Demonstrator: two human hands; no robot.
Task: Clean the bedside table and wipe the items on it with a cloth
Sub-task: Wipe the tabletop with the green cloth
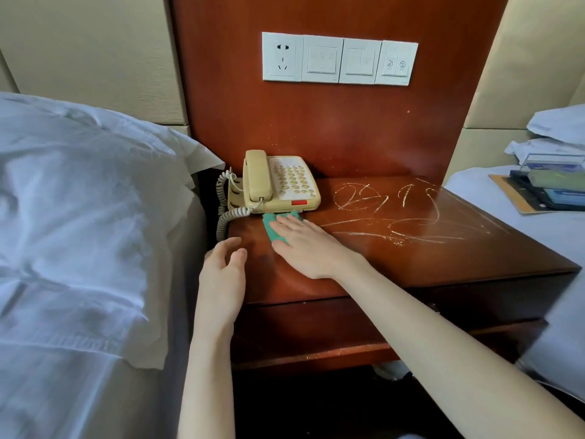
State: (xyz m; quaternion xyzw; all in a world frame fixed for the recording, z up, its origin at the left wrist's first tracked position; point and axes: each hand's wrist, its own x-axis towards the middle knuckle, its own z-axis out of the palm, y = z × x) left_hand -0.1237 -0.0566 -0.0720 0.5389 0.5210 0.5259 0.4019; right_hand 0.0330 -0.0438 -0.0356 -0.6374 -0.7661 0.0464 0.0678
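A dark red wooden bedside table [443,251] carries a beige telephone [280,182] at its back left. Pale dusty scribbles [395,213] cover the top's middle and right. A green cloth [271,225] lies flat just in front of the telephone, with my right hand [308,245] pressed palm-down on it; only the cloth's left and far edges show. My left hand [224,267] hovers at the table's left front corner, fingers apart and holding nothing.
A bed with white bedding [79,217] lies close on the left. The telephone's coiled cord [226,213] hangs off the table's left edge. A second bed on the right holds a stack of books and cards [544,188]. Wall switches [340,60] sit above.
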